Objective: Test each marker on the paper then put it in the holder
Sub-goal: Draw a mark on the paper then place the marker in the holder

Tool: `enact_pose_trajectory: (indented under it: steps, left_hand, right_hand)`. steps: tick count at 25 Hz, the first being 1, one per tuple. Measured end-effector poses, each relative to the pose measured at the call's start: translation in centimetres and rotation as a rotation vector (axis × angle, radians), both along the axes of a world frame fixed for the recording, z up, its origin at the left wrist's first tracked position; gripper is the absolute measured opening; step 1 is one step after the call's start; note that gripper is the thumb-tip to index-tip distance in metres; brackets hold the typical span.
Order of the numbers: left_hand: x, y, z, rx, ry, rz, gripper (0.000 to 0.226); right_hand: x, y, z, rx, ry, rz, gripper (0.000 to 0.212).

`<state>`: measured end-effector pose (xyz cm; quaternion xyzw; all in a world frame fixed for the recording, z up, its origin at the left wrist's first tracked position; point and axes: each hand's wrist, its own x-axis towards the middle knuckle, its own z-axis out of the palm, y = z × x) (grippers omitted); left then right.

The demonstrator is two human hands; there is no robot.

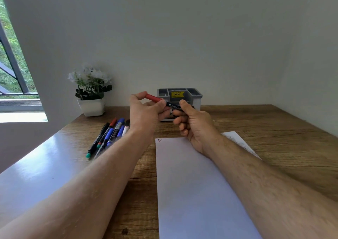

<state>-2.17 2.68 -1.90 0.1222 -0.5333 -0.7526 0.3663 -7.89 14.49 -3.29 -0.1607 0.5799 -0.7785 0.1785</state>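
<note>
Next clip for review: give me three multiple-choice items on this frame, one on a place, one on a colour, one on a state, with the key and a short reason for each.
1. Where does the potted plant stand?
A. at the back of the desk, to the left of the holder
B. on the paper
C. inside the holder

2. What colour is the cap of the marker held in the hands?
A. green
B. red
C. yellow

3. What is the state of the paper?
A. crumpled into a ball
B. covered in writing
C. flat, with one small red mark near its far left corner

Key: 1 A, the plant is by the wall, left of the holder. 2 B, the left hand pinches a red cap while the right hand grips the dark barrel. 3 C, only that mark shows.
</note>
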Motion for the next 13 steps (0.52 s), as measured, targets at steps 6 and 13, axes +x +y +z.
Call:
enact_pose_trajectory:
  steps: [6, 13]
  left_hand:
    - [0.2, 0.5, 0.7, -0.152, 0.125, 0.152, 0.049]
    - [-0.4, -0.9, 2.9, -0.602, 0.236, 0.454, 0.041]
  right_hand:
    - [0.1, 0.1, 0.3, -0.012, -0.054, 0.013, 0.067]
    - [0.3, 0.0, 0.5, 0.044, -0.058, 0.031, 0.077]
